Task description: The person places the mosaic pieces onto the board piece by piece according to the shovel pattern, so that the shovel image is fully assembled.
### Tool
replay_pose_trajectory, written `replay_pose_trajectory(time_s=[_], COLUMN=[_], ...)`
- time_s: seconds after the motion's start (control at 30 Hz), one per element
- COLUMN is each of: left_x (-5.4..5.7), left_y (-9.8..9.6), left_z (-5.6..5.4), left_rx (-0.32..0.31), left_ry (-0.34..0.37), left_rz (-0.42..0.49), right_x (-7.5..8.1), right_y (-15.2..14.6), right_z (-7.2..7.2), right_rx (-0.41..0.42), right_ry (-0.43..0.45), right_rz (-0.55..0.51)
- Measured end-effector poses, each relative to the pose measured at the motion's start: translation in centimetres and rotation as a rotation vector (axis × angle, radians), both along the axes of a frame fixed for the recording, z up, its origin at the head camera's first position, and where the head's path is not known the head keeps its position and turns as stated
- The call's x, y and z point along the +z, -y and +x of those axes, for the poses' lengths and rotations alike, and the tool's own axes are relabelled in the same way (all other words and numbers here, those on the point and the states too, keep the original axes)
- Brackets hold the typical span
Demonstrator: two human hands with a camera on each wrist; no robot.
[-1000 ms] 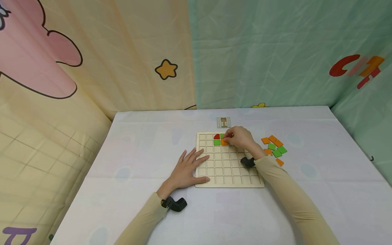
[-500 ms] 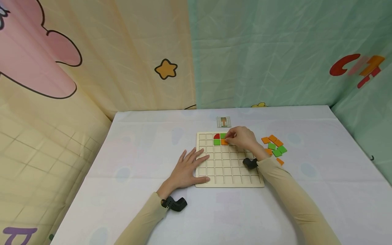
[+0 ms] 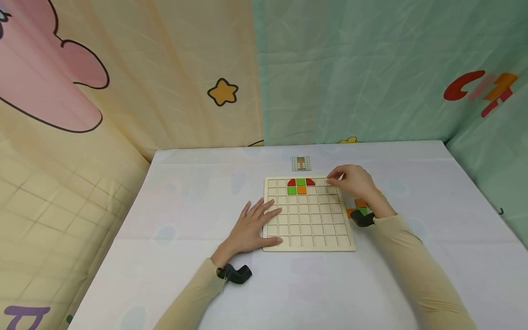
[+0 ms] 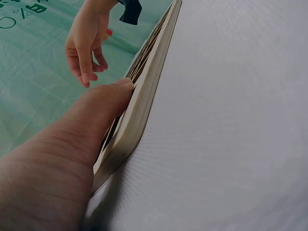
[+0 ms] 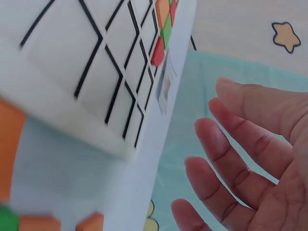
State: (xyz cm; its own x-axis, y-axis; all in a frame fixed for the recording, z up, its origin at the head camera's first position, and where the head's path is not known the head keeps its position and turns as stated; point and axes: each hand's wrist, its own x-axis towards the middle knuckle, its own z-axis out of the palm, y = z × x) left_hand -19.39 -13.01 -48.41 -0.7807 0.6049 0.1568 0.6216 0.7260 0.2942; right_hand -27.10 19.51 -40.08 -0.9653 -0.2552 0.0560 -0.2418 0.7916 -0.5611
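My left hand [image 3: 249,229] rests with spread fingers on the left side of a pale wooden grid board [image 3: 305,229]. In the left wrist view its thumb [image 4: 108,103] lies over the board's edge. Along the board's far rows sit a red quarter-round tile [image 3: 292,183], a green tile [image 3: 300,182], another red quarter-round tile [image 3: 310,182], a second green tile [image 3: 292,190] and an orange tile [image 3: 302,189]. My right hand [image 3: 354,181] hovers by the far right corner of the board. Its fingers are loosely bent and hold nothing in the right wrist view.
Loose orange tiles [image 3: 360,202] and green tiles [image 3: 362,211] lie right of the board, partly hidden under the right forearm. Beyond the board lies a small card with a grid picture [image 3: 301,163]. Cloth curtains [image 3: 350,68] hang behind the white-covered table [image 3: 165,275].
My right hand has left the tiles and moved right, uncovering the right-hand red quarter-round tile on the board. The left hand has stayed in place.
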Motion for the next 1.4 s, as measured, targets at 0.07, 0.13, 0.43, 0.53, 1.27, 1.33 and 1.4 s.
replay_pose_trajectory(time_s=[0.07, 0.13, 0.43, 0.53, 1.27, 1.33, 1.4], left_x=[0.0, 0.1, 0.0, 0.1, 0.1, 0.1, 0.1], left_y=[0.0, 0.0, 0.0, 0.0, 0.0, 0.0, 0.0], left_z=[0.0, 0.0, -0.1, -0.1, -0.1, -0.1, 0.0], left_rx=[0.000, 0.001, 0.001, 0.001, 0.005, 0.002, 0.001], left_ry=[0.003, 0.003, 0.004, 0.006, 0.014, 0.011, 0.007], left_rz=[0.001, 0.001, -0.001, -0.004, 0.005, 0.010, 0.010], right_x=[0.3, 0.6, 0.2, -0.1, -1.7, -1.8, -1.8], right_y=[-0.8, -1.5, -4.6, -5.4, -7.0, -7.0, -7.1], right_z=[0.3, 0.7, 2.2, 2.7, 4.1, 4.1, 4.1], right_rx=[-0.011, -0.013, -0.002, 0.007, 0.092, 0.090, 0.087], right_ry=[-0.003, 0.001, 0.104, 0.146, 0.239, 0.236, 0.235], right_rz=[0.002, 0.007, 0.079, 0.091, 0.151, 0.158, 0.162])
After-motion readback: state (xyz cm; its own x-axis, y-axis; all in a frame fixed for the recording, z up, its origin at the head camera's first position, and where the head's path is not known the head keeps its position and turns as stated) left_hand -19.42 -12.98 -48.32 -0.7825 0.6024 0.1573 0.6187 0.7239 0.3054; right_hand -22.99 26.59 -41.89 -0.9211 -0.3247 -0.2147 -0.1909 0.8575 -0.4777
